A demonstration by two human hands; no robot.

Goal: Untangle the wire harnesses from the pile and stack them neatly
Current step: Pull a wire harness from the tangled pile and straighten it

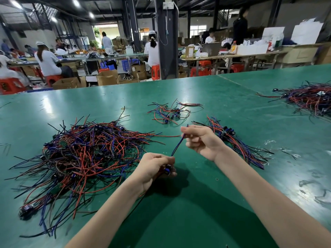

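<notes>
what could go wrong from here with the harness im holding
1. The harness is stretched between the left hand, gripping its connector, and the right hand, pinching its far end; a hard pull might strain the wires at the connector.
2. The tangled pile lies close beside the left hand; loose ends could snag.
3. The neat stack sits just behind the right hand and could get knocked askew.

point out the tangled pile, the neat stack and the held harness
tangled pile (86,154), head view, middle of heap
neat stack (243,149), head view, aligned wires
held harness (177,145), head view, taut blue wire
</notes>
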